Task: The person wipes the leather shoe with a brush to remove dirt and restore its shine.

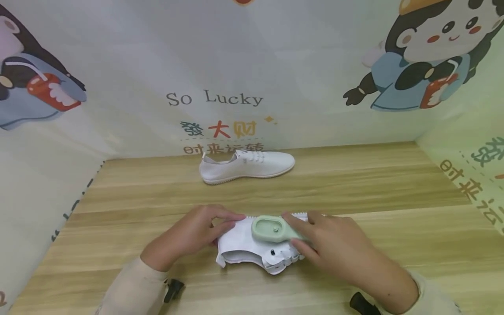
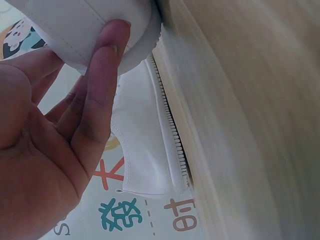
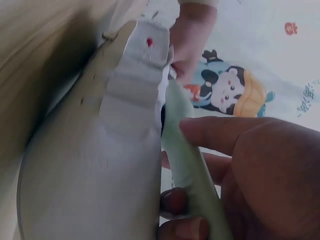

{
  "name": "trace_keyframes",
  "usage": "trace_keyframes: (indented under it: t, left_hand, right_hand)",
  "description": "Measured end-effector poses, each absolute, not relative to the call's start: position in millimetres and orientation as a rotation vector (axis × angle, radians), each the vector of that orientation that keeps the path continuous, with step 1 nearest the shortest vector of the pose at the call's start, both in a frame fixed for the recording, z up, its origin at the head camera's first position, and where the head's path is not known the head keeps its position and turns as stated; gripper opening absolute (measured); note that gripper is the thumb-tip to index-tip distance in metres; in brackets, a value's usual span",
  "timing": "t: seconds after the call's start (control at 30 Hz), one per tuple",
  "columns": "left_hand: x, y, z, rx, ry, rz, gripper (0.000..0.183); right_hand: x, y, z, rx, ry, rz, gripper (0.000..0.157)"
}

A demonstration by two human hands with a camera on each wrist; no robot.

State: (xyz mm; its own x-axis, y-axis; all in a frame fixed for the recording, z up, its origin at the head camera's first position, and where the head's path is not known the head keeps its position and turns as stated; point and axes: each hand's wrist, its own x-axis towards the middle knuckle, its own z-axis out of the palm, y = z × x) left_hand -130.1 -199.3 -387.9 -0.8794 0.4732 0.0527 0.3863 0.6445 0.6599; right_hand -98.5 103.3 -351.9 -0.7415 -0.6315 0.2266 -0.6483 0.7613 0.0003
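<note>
A white lace-up shoe (image 1: 236, 238) lies on its side on the table, its opening facing me. My left hand (image 1: 193, 234) grips the heel, with fingers against the heel's back (image 2: 75, 30) in the left wrist view. In my right hand (image 1: 334, 243) is a pale green brush (image 1: 264, 230) with an oval, hollowed head. The head lies against the shoe's upper, near the sole edge; its underside is hidden. Fingers and thumb wrap the brush handle (image 3: 195, 170) in the right wrist view, beside the shoe's toe half (image 3: 95, 175).
The other white shoe (image 1: 252, 165) stands upright at the table's back edge, toe to the right. Printed cloth walls (image 1: 334, 127) close off the back and sides of the wooden table (image 1: 378, 188). Black parts (image 1: 173, 289) stick out near both sleeves.
</note>
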Motion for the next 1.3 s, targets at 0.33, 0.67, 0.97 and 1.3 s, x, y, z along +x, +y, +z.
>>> trace_keyframes:
  t: [0.33,0.67,0.97,1.3]
  left_hand:
    - [-131.3,-197.4,-386.2,0.686,2.703,1.093,0.026]
    - [-131.8,-195.8,-386.8,0.743,2.780,1.009,0.027]
    - [-130.9,-196.7,-385.8,0.736,2.772,1.007,0.027]
    - [-131.0,-197.8,-384.8,0.770,2.790,1.007,0.026]
  right_hand:
    - [-98.3,81.5,-362.9,1.059,-2.666,0.098,0.049]
    - [-100.0,105.1,-346.0,0.968,-2.805,0.208,0.045]
    - [-106.3,133.7,-317.2,0.921,-2.949,0.301,0.041]
    - [-108.9,153.4,-300.5,0.787,-2.982,0.376,0.038]
